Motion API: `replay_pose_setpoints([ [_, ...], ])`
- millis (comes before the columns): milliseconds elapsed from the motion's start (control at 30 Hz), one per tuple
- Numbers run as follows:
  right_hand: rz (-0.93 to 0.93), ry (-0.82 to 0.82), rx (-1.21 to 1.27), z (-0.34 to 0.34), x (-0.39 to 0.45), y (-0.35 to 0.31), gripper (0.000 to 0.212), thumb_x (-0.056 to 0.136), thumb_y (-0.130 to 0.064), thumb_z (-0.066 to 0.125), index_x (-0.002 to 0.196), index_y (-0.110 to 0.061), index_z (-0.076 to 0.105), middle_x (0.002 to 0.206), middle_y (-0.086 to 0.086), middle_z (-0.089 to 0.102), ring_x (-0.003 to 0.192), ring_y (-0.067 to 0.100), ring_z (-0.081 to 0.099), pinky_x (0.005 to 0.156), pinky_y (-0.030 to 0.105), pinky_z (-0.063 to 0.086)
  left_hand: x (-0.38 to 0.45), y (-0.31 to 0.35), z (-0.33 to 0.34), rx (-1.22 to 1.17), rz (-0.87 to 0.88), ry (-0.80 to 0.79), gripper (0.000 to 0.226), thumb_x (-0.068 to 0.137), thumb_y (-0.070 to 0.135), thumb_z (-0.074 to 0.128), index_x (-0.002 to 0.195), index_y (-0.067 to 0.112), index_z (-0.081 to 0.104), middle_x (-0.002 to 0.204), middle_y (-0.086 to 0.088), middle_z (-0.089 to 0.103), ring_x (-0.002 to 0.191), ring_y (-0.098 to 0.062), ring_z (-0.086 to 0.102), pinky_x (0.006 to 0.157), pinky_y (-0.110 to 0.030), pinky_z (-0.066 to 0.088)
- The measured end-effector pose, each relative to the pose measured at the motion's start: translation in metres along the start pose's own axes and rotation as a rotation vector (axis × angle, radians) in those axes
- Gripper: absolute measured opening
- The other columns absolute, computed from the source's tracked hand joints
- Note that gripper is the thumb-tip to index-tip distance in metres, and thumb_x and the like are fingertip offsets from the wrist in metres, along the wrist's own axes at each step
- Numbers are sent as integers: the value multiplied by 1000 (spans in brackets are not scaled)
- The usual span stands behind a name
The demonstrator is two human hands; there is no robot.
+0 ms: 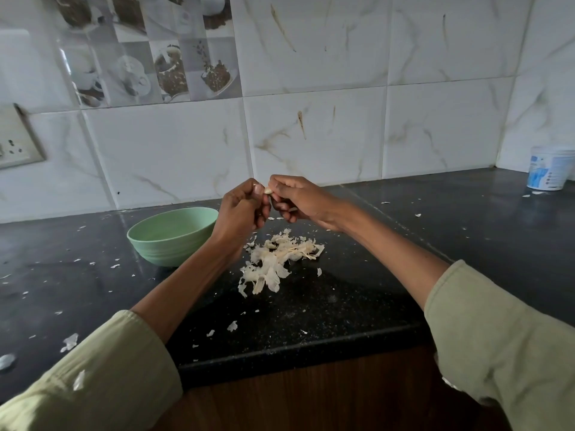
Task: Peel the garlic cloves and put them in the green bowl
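Observation:
Above the black counter, my left hand (244, 209) and my right hand (298, 200) meet fingertip to fingertip around one small pale garlic clove (267, 191). Both hands have curled fingers and pinch the clove between them; most of it is hidden by the fingers. The green bowl (169, 236) stands on the counter just left of my left hand, and its inside is not visible from here. A heap of papery garlic skins (277, 259) lies on the counter below the hands.
Loose skin flakes are scattered over the black counter (357, 290). A white plastic tub (549, 169) stands in the back right corner. A wall socket (15, 141) sits at far left on the tiled wall. The counter's front edge runs just before my sleeves.

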State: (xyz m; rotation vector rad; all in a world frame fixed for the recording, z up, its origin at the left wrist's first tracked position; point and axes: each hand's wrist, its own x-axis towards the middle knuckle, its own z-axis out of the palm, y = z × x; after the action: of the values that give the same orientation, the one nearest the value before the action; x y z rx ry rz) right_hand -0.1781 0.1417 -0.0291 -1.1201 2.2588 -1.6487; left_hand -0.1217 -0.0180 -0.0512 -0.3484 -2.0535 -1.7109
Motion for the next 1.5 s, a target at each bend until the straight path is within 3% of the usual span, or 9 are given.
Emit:
replay_pose_setpoints([
  [200, 28, -13, 108, -3, 0, 0, 28, 112, -33, 43, 101, -10, 57, 68, -5, 50, 59, 10, 48, 56, 22, 42, 2, -1, 0, -44, 11, -4, 29, 114, 18, 45, 89, 13, 60, 70, -1, 60, 60, -9, 43, 53, -17, 37],
  [400, -35, 147, -199, -11, -1, -4, 33, 112, -27, 42, 90, -10, 60, 66, -2, 51, 60, 12, 53, 59, 26, 46, 1, 1, 4, -20, -54, -11, 17, 102, -2, 47, 113, 8, 55, 87, 0, 69, 64, -12, 56, 55, -26, 40],
  [500, -85, 208, -338, -13, 1, -1, 34, 109, -25, 48, 87, -4, 63, 69, 8, 57, 58, 15, 54, 59, 33, 47, -1, 0, 5, 108, -19, -17, 13, 109, 15, 48, 114, 5, 53, 92, -5, 70, 66, -15, 59, 54, -25, 42],
  [633, -142, 214, -384, -6, -1, -3, 34, 107, -25, 53, 86, 0, 61, 76, 12, 66, 56, 16, 54, 55, 29, 44, -1, -3, 5, 181, 38, -42, 42, 113, 43, 40, 110, 3, 53, 84, -7, 67, 62, -18, 58, 52, -25, 43],
  [733, -128, 167, -291, 1, -3, -5, 34, 109, -23, 48, 85, 0, 57, 68, 1, 54, 56, 12, 48, 52, 26, 42, 1, -4, 2, 95, 51, -38, 35, 114, 35, 44, 100, 4, 55, 73, -2, 61, 59, -14, 52, 52, -23, 41],
  [867, -130, 154, -214, 10, -4, -7, 35, 112, -29, 41, 80, -18, 53, 67, -2, 47, 53, 8, 46, 51, 22, 42, 4, -3, 2, -16, 32, 6, 27, 113, 24, 47, 90, 12, 55, 69, -2, 56, 56, -10, 45, 50, -19, 38],
  [1100, -75, 125, -20, 19, 0, -3, 29, 113, -26, 37, 93, -11, 52, 71, 6, 39, 55, 12, 39, 49, 22, 40, 1, -1, 5, -81, 40, 68, 30, 112, 23, 51, 83, 16, 53, 65, 1, 48, 54, -6, 37, 51, -17, 33],
  [1267, -3, 107, 74, 16, 3, 0, 40, 112, -28, 40, 118, 11, 48, 65, -2, 40, 54, 10, 39, 51, 23, 37, -2, 2, 6, -92, 72, 62, 29, 111, 18, 51, 83, 13, 54, 63, 5, 51, 55, -3, 39, 52, -15, 35],
  [1500, 61, 98, 201, 12, 6, -1, 30, 110, -32, 45, 87, -14, 48, 67, 3, 37, 51, 11, 39, 50, 23, 34, -1, 0, 3, 46, 137, 46, 22, 111, 14, 51, 94, 1, 55, 67, -2, 52, 59, -8, 42, 56, -19, 37],
])
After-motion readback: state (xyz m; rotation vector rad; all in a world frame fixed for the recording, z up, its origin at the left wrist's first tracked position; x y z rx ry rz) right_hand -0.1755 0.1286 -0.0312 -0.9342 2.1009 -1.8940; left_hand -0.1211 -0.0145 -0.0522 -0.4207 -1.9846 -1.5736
